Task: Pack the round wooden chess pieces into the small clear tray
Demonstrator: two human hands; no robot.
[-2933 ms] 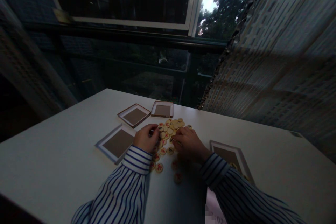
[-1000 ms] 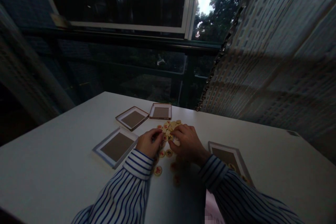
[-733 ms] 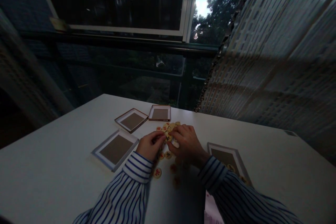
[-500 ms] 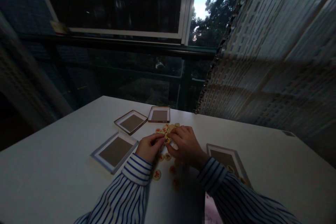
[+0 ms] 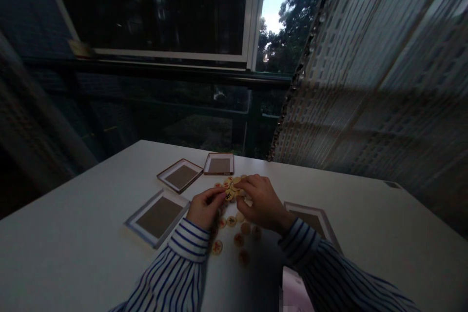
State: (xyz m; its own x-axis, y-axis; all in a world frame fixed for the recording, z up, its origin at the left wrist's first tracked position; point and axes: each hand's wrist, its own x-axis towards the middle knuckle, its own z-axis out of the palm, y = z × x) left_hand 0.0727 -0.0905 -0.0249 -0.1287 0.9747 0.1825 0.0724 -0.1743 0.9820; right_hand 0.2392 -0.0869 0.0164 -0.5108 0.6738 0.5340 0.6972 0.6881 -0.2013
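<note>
Partly hidden discs [image 5: 249,202] behind right hand [image 5: 262,203]; left hand [image 5: 204,208] at black-marked disc [image 5: 229,196]; either grip's hold: can't tell.

The head camera is looking forward and down across the table [image 5: 73,214], facing the window [image 5: 153,9] at 11 o'clock. It is framing the left hand [image 5: 203,208] and right hand [image 5: 261,201] nearby at 6 o'clock.

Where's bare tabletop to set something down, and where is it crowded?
Bare table lies left of the left pale-rimmed tray and right of the right pale-rimmed tray; another patch lies between the right hand and the far edge. It's crowded between that and the left hand, where discs cluster, with two brown-rimmed trays beyond, leftward.
</note>
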